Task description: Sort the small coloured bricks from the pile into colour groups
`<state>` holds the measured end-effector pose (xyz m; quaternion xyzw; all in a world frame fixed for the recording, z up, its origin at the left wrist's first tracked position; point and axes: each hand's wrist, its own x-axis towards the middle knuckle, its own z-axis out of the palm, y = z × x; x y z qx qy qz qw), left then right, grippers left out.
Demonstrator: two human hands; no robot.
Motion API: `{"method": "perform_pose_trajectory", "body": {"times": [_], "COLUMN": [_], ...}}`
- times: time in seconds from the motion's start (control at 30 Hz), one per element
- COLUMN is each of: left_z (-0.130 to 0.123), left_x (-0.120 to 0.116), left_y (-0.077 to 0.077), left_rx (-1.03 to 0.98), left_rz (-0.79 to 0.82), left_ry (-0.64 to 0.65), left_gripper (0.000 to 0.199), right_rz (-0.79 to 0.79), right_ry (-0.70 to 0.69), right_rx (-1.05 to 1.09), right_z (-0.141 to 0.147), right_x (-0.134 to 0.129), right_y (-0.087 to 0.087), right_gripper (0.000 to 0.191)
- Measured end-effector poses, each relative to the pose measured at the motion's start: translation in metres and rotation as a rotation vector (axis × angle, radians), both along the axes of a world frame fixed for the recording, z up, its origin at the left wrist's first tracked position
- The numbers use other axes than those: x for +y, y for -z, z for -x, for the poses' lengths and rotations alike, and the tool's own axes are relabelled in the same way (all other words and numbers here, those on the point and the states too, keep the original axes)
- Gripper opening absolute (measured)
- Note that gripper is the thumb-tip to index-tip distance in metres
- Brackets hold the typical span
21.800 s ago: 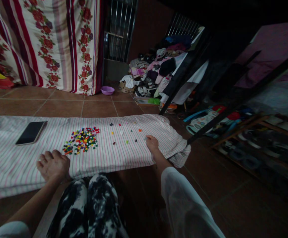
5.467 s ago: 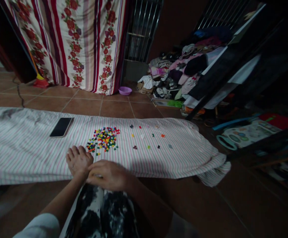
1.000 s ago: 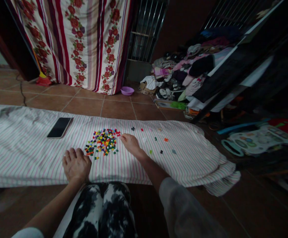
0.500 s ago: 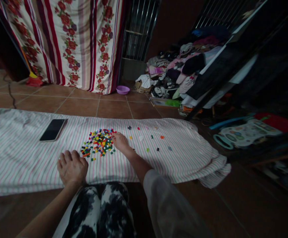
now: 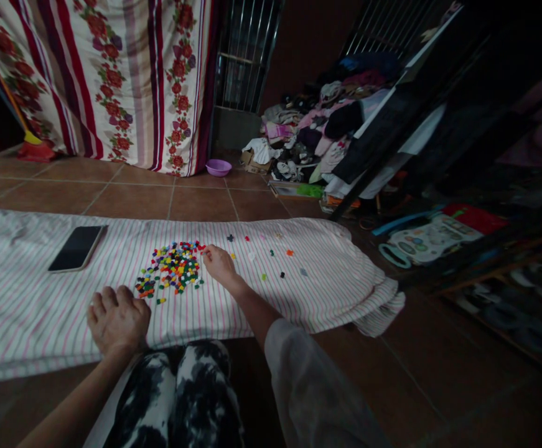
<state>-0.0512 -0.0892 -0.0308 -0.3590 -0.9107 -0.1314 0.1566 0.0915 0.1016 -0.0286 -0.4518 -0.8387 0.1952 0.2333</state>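
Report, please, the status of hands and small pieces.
Left hand resting on striped cloth. Right hand at right edge of coloured pile, grip unclear. Separate pieces farther right. Phone left of pile, untouched.

Your L hand (image 5: 118, 318) rests palm down on the striped cloth (image 5: 331, 292). Your R hand (image 5: 220, 264) is beside the multicol. bits (image 5: 175, 264); phone (image 5: 77, 249) lies to their L.
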Motion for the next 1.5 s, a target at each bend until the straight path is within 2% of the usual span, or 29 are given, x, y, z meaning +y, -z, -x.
{"method": "perform_pose_trajectory", "body": {"times": [0.17,0.33,0.6,0.83,0.97,1.17,1.5], "left_z": [0.0,0.0,-0.003,-0.003,-0.003,-0.003,-0.002], "left_x": [-0.001,-0.002,-0.005,-0.005,-0.006,-0.006,-0.005], "left_y": [0.0,0.0,-0.006,-0.004,-0.003,-0.004,-0.005], "left_rx": [0.009,0.01,-0.015,0.004,-0.005,-0.021,-0.072], "left_rz": [-0.001,-0.005,-0.003,-0.026,-0.056,-0.02,-0.065], "left_ry": [0.009,0.016,0.031,0.044,0.037,0.043,0.068], "left_gripper": [0.041,0.043,0.043,0.037,0.033,0.033,0.035], "right_rz": [-0.022,-0.045,-0.09,-0.138,-0.112,-0.062,-0.072], "right_ry": [0.084,0.241,0.504,0.697,0.733,0.67,0.638], "right_rx": [0.158,0.255,0.219,0.029,-0.06,-0.078,-0.035], "right_z": [-0.037,-0.096,-0.194,-0.254,-0.27,-0.274,-0.275], "right_x": [0.005,0.014,0.023,0.023,0.026,0.031,0.029], "right_y": [0.003,0.001,-0.001,-0.004,0.002,0.013,0.014], "right_gripper": [0.018,0.021,0.024,0.032,0.031,0.029,0.033]}}
